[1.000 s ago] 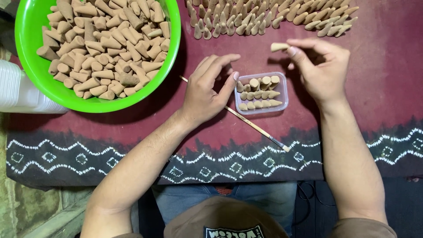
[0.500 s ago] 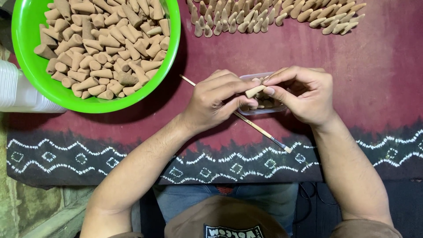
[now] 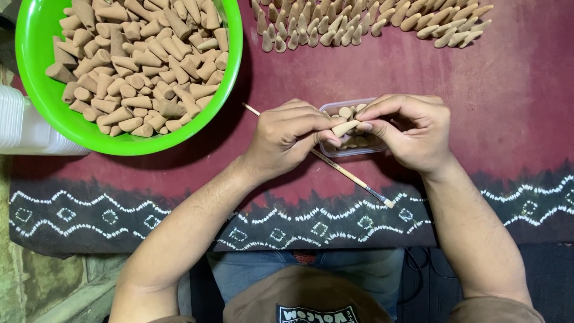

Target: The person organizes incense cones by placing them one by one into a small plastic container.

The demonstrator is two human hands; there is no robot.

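My right hand (image 3: 409, 128) pinches a tan incense cone (image 3: 345, 127) over a small clear plastic box (image 3: 353, 146) that holds more cones. My left hand (image 3: 287, 136) is curled at the box's left side, its fingertips touching the same cone's blunt end. Both hands hide most of the box. A thin paintbrush (image 3: 353, 176) lies slantwise on the maroon cloth (image 3: 514, 96), running under my left hand.
A bright green bowl (image 3: 42, 90) heaped with cones sits at the top left. Rows of standing cones (image 3: 365, 23) line the top edge. A stack of white plastic lids (image 3: 24, 125) stands at the left. The cloth's patterned dark border (image 3: 119, 212) runs along the near edge.
A second ago my right hand held the cone up above the box and my left hand lay flat beside it. Both hands have since closed in over the box, cone between them.
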